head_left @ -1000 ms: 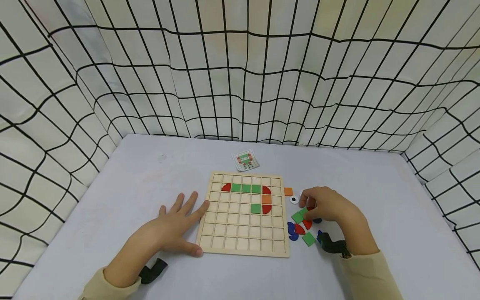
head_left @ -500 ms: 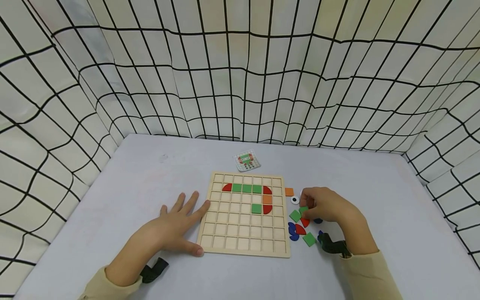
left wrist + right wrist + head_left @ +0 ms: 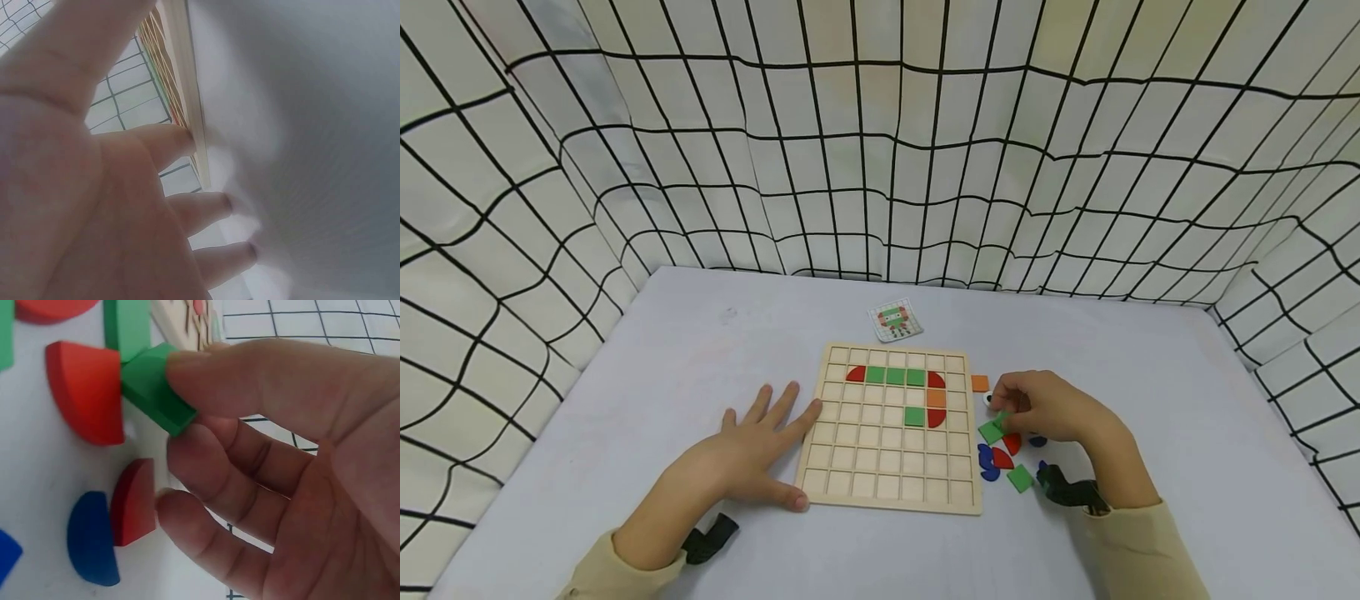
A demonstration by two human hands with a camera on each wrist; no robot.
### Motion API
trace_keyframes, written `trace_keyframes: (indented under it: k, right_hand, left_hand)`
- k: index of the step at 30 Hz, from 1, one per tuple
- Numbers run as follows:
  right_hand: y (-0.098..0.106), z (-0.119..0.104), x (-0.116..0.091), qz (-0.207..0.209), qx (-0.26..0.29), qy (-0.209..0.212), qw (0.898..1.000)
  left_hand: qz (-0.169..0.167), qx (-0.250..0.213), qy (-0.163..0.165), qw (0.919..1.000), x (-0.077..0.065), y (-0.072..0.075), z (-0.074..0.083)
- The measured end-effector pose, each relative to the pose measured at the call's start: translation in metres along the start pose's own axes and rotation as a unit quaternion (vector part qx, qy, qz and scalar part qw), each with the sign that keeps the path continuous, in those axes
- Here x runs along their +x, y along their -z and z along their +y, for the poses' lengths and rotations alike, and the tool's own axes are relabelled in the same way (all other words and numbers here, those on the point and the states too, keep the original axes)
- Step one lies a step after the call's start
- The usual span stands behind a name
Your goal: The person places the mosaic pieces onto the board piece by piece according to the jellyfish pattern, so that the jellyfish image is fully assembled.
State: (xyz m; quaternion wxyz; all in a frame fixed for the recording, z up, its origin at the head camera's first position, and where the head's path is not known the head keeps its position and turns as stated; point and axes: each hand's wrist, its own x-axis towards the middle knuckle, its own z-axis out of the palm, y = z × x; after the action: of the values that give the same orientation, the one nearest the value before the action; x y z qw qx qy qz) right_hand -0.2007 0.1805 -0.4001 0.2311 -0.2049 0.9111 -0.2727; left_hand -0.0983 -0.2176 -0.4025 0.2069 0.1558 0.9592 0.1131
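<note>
My left hand (image 3: 745, 457) lies with spread fingers along the left edge of a wooden grid board (image 3: 867, 463), thumb and index finger touching it. Red quarter-rounds (image 3: 936, 418), green squares (image 3: 895, 377) and an orange square (image 3: 936, 398) sit in the board's upper cells. To the right of the board, my right hand (image 3: 1051, 408) pinches a green square tile (image 3: 153, 390) between thumb and fingers. In the right wrist view this tile is tilted and meets another green tile (image 3: 128, 328). A loose red quarter-round (image 3: 90, 394) lies beside it.
Blue pieces (image 3: 989, 462), a red piece (image 3: 1002, 458) and a green square (image 3: 1020, 478) lie right of the board. An orange square (image 3: 980, 383) is near its upper right edge. A small pattern card (image 3: 895, 321) lies behind it. Black netting (image 3: 887, 167) surrounds the white table.
My right hand has shifted slightly left, bringing the pinched green tile against the neighbouring green tile. The white eye disc is now partly covered by the fingers. My left hand stays at the board.
</note>
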Motion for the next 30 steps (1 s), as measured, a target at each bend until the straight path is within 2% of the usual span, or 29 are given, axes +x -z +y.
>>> trace_keyframes:
  k: [5,12,17,30]
  right_hand:
    - [0.002,-0.004,-0.002,-0.020,0.013,0.007,1.000]
    - [0.002,-0.007,-0.003,-0.016,0.038,0.021,0.999]
    - [-0.001,-0.008,-0.001,-0.025,0.063,0.050,0.996]
    - [-0.018,-0.012,0.014,0.030,0.084,0.132,0.987]
  left_hand:
    - [-0.003,-0.001,0.002,1.0000,0.001,0.000,0.000]
    - [-0.001,0.000,-0.001,1.0000,0.001,0.001,0.000]
    - [0.000,0.002,-0.004,1.0000,0.001,0.001,0.000]
    - [-0.003,0.003,0.003,1.0000,0.001,0.000,0.001]
